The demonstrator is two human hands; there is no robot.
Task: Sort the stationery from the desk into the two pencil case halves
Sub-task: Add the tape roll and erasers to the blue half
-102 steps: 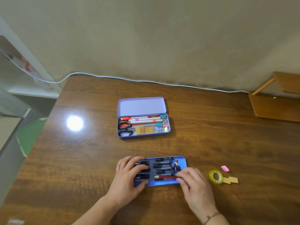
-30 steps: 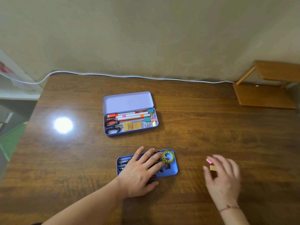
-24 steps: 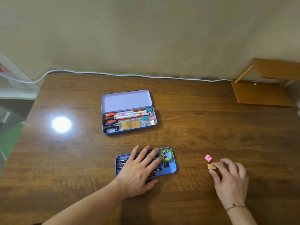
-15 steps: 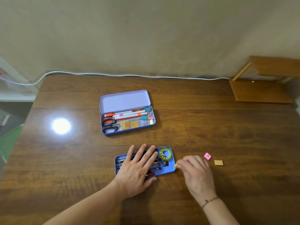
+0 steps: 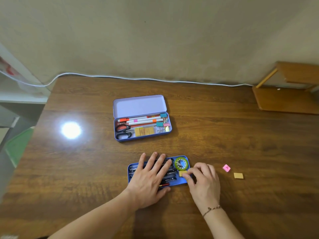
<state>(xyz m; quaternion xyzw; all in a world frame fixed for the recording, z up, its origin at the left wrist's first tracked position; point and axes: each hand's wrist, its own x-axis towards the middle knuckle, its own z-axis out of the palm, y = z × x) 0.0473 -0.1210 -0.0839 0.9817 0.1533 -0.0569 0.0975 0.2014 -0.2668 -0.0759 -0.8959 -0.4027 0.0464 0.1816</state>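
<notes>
Pens mostly hidden under flat L hand, R hand pinching yellow eraser over blue tray.

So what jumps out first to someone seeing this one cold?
Both hands meet at the near blue tin: the left hand lies flat over its pens, while the right hand pinches a yellow square at the right end, beside the green tape roll. Farther back sits an open purple case, well filled.

Blue tin, green tape roll, pink eraser, brown wood-grain desk
</notes>
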